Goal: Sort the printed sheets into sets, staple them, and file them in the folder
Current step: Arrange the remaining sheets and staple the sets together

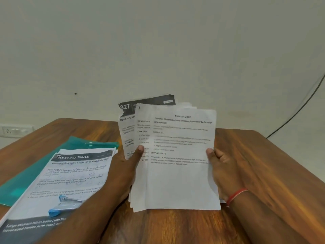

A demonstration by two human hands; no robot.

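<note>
Sheets first: on the head camera I see a fanned stack of white printed sheets (177,173) held tilted up toward me at the middle of the frame. Its lower edge is down by the brown wooden table (263,173), and I cannot tell whether it touches. The front page is headed "TASK ID: 2412". A page with a dark header band marked "327" pokes out behind it at 11 o'clock.

My left hand (128,166) grips the stack at its 9 o'clock edge, with the thumb (140,150) pressed on the front pages and the other fingers hidden behind. My right hand (223,166) grips the 3 o'clock edge the same way, thumb (210,152) on the front sheet. A red thread band (236,196) circles the right wrist.

At 8 o'clock from the stack a second pile of printed pages (73,173), headed "DRESSING TABLE", lies flat on the table. It partly covers a teal translucent plastic folder (35,166). A blue and silver stapler (65,206) rests on that pile's near part, just beside my left forearm.

Farther off, a white wall socket (14,130) sits at 9 o'clock and a black cable (299,110) runs down the wall at 2 o'clock.
</note>
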